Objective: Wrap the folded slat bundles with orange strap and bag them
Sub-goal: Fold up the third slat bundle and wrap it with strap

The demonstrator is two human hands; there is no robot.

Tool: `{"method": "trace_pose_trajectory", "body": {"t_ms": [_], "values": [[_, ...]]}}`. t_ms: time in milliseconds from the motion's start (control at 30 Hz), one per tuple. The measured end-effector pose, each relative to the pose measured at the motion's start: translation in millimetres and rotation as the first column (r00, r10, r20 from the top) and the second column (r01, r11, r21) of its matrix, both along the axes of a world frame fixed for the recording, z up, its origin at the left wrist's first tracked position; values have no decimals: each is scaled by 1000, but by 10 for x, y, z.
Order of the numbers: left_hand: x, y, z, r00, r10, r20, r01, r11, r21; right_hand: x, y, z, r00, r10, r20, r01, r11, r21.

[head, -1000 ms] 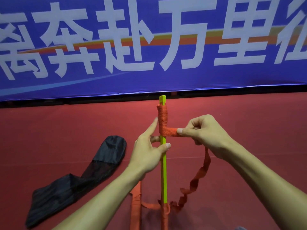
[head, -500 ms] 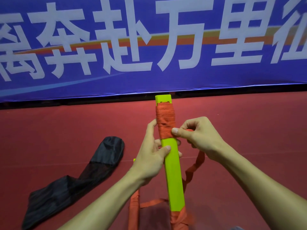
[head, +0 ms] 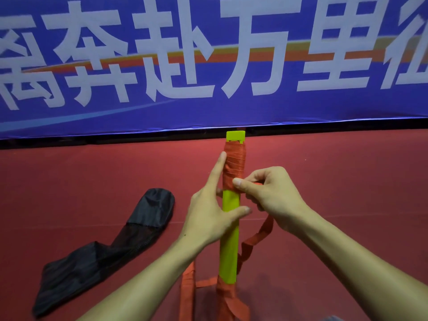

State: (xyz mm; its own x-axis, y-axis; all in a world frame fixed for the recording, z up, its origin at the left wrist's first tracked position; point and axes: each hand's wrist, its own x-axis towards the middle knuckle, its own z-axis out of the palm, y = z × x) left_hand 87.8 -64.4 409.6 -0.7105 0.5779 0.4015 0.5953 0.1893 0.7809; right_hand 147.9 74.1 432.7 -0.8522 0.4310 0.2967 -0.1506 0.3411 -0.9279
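Head view: at centre frame the slat bundle point(head: 230, 228) is gripped by the left hand point(head: 208, 218), the strap point(head: 234, 163) pinched by the right hand point(head: 273, 195), which strap could be loosened if tension is lost.

This looks like an indoor sports hall or event venue, not a home or a workshop. The ground is a broad red floor point(head: 347, 181) with a smooth, matte, even surface like sports flooring, and it runs unbroken from the near edge to the far edge. Along that far edge hangs a long blue banner point(head: 208, 112) that fills the whole upper half of the view. It carries very large white Chinese characters point(head: 252, 42), crossed by an orange and yellow stripe point(head: 208, 57). A dark strip point(head: 92, 142) runs under the banner's lower hem. A black mesh bag point(head: 104, 251) lies directly on the floor at the left.
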Motion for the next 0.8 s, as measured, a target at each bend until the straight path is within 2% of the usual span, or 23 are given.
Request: {"method": "trace_pose_trajectory", "body": {"t_ms": [267,400,567,700,800], "values": [[-117,-50,-29,993,118,8,-118,991,70,75,109,106,994,106,-27,-107,994,-17],[-188,-86,-80,991,104,87,-110,992,65,95,195,103,990,139,33,-141,986,91],[-206,-83,-100,995,84,61,-87,995,49,58,210,65,990,84,111,-103,978,179],[-212,-82,-105,996,85,41,-87,995,52,29,205,68,984,127,122,-133,990,39],[-212,-79,-115,996,72,57,-75,996,45,61,196,91,975,168,143,-179,982,68]]}}
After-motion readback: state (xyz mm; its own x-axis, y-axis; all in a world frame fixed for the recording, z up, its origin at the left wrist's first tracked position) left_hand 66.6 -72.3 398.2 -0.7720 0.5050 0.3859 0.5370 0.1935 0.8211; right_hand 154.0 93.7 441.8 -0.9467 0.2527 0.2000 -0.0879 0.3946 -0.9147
